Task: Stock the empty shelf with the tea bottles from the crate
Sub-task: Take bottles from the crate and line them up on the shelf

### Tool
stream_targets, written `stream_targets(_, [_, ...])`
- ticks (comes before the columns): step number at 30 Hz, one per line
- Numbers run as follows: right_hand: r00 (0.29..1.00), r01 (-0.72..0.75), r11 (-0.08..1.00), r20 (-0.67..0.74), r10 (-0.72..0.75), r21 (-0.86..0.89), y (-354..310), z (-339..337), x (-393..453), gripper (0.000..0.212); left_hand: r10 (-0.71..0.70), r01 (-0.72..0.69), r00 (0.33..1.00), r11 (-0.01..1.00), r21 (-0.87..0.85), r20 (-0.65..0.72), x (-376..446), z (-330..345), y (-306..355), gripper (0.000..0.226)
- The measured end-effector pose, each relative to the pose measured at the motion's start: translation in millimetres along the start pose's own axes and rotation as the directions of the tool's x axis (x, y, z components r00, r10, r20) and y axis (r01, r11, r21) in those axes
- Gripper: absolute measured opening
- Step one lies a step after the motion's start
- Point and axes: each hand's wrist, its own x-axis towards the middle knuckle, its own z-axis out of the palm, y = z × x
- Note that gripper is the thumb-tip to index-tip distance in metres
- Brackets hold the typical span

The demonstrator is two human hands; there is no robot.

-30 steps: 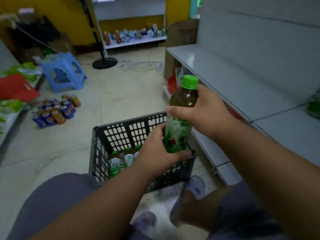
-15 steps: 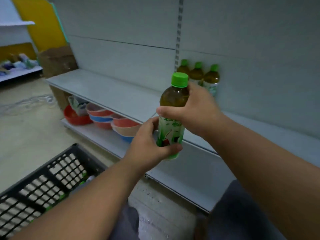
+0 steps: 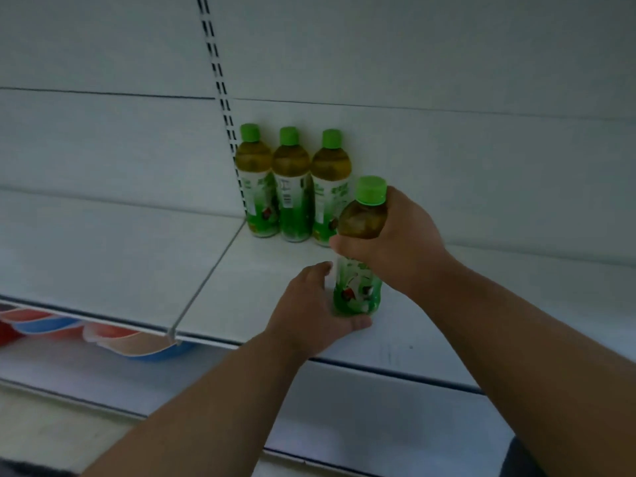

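I hold a tea bottle (image 3: 359,266) upright over the white shelf (image 3: 113,256), in front of three bottles (image 3: 292,187) that stand in a row against the back wall. My right hand (image 3: 395,246) grips its upper body from the right, just under the green cap (image 3: 371,190), fingers wrapped round the neck. My left hand (image 3: 316,311) cups the bottom from the left, thumb curled under the base. I cannot tell whether the base touches the shelf. Stacked coloured bowls (image 3: 103,330) sit on the lower shelf at left.
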Motion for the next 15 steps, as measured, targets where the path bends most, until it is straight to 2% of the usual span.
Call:
stream_targets(3, [0.998, -0.054, 0.998, -0.031, 0.054, 0.012, 11.7, 3.2, 4.6, 0.059, 0.009, -0.015, 0.998, 0.994, 0.105, 0.058, 15.5, 11.5, -1.9, 0.130])
stream_targets(6, [0.992, -0.081, 0.995, -0.095, 0.087, 0.067, 14.4, 9.9, -3.3, 0.068, -0.002, -0.042, 0.994, 0.920, 0.389, 0.111, 19.9, 19.9, -2.0, 0.139])
stream_targets(8, [0.984, -0.107, 0.991, -0.133, 0.116, 0.074, 18.7, 18.9, -14.2, 0.071, -0.018, -0.059, 0.989, 0.866, 0.496, 0.148, 19.1, 22.8, -1.4, 0.138])
stream_targets(15, [0.977, -0.106, 0.994, -0.191, 0.098, -0.030, 37.1, 30.9, -5.5, 0.075, -0.048, -0.083, 0.979, 0.792, 0.605, 0.197, 18.7, 27.1, 0.4, 0.138])
